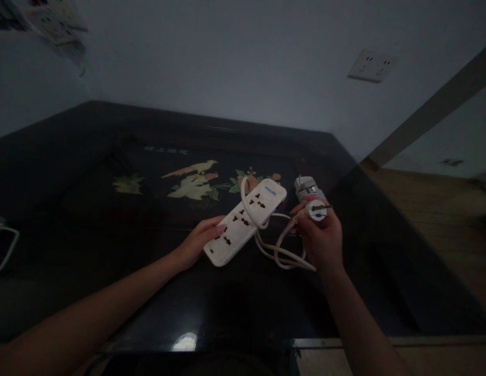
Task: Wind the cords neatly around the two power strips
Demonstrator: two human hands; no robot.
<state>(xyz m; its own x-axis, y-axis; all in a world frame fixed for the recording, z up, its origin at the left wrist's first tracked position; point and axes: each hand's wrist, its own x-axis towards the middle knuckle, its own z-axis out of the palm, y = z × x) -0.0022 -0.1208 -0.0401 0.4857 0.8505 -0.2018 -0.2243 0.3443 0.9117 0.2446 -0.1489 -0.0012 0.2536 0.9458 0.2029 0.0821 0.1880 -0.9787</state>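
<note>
My left hand point(201, 237) grips the lower left end of a white power strip point(237, 235), thumb on top beside the sockets. The strip is tilted, its far end with blue lettering pointing up and right. Its white cord point(284, 250) loops over the strip and hangs in loose coils between my hands. In my right hand point(323, 235) is the cord's plug point(317, 210), its metal pins facing right. Just behind the plug, a pale grey and white bundled piece point(305, 187) shows against the same hand; its kind is unclear.
Below lies a glossy black table point(156, 282) with a painted bird and flowers point(196, 183). A wall socket plate point(370, 66) is at the upper right, and more sockets point(50, 26) are at the upper left. A white-edged object point(8, 240) sits at the left edge.
</note>
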